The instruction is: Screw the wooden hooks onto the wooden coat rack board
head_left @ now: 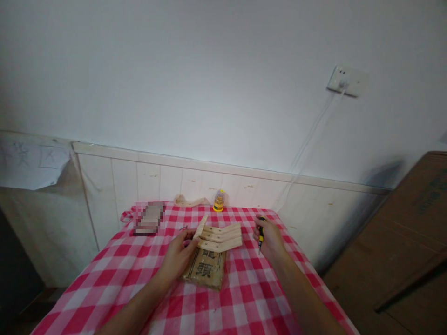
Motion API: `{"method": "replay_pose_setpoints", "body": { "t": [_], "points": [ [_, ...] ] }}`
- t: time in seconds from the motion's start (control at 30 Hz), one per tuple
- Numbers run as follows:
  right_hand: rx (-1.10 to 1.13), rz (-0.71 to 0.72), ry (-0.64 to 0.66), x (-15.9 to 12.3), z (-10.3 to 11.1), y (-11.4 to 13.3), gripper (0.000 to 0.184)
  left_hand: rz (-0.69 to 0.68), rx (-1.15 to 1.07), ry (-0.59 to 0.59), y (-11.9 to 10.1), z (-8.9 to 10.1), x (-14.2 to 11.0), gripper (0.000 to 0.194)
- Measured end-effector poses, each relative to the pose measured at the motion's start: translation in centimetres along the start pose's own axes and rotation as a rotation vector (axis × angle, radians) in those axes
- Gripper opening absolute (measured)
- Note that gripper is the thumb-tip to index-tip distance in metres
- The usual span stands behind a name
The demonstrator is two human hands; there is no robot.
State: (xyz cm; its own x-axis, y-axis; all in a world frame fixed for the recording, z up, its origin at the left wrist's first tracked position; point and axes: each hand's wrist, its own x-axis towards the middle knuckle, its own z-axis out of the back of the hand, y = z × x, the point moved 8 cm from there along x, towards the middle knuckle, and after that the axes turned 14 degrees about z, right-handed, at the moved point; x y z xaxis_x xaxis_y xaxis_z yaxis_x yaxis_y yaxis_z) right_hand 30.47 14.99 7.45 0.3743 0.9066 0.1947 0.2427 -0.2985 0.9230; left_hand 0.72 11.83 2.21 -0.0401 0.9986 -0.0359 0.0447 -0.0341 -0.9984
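Note:
My left hand [179, 253] grips the left end of a small slatted wooden piece [225, 241], its pale bent slats dotted with screws or screw holes. That piece rests partly over a brown block with dark printed characters [206, 270], so part of the block is hidden. To the right, my right hand [274, 239] is closed round a yellow and black screwdriver [261, 231], its tip pointing down over the tablecloth, apart from the wood. A small thin object by my left fingers is too small to make out.
A red and white checked cloth [244, 307] covers the table. Near its back edge stand a yellow-based clear bit case [219, 201] and a curved wooden strip [188, 202]. A blurred flat object [150, 218] lies back left. Brown cardboard [394, 251] leans at right.

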Motion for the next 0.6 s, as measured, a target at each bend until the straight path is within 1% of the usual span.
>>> {"method": "replay_pose_setpoints", "body": {
  "t": [0.1,0.17,0.23,0.3,0.37,0.4,0.47,0.6],
  "points": [
    [-0.024,-0.130,0.123,-2.1,-1.2,-2.3,0.020,0.024,-0.048,-0.024,0.0,0.5,0.5,0.064],
    [-0.015,-0.187,0.204,-3.9,-2.4,-3.7,0.021,0.081,-0.120,-0.006,0.5,0.7,0.9,0.068],
    [0.005,-0.237,0.287,-5.5,-3.7,-4.8,0.034,0.156,-0.190,0.023,1.2,0.7,1.1,0.066],
    [0.071,-0.295,0.379,-6.8,-4.9,-5.8,0.057,0.221,-0.260,0.042,1.7,0.6,1.0,0.062],
    [0.139,-0.322,0.452,-7.5,-5.7,-6.5,0.077,0.257,-0.317,0.048,1.9,0.5,0.9,0.059],
    [0.165,-0.328,0.470,-7.6,-5.9,-6.7,0.083,0.263,-0.334,0.050,1.9,0.4,0.8,0.059],
    [0.197,-0.322,0.471,-7.6,-5.7,-7.0,0.088,0.257,-0.343,0.057,1.9,0.3,0.8,0.059],
    [0.209,-0.262,0.471,-7.5,-5.5,-6.9,0.089,0.243,-0.311,0.065,1.9,0.2,0.9,0.064]
  ]
}}
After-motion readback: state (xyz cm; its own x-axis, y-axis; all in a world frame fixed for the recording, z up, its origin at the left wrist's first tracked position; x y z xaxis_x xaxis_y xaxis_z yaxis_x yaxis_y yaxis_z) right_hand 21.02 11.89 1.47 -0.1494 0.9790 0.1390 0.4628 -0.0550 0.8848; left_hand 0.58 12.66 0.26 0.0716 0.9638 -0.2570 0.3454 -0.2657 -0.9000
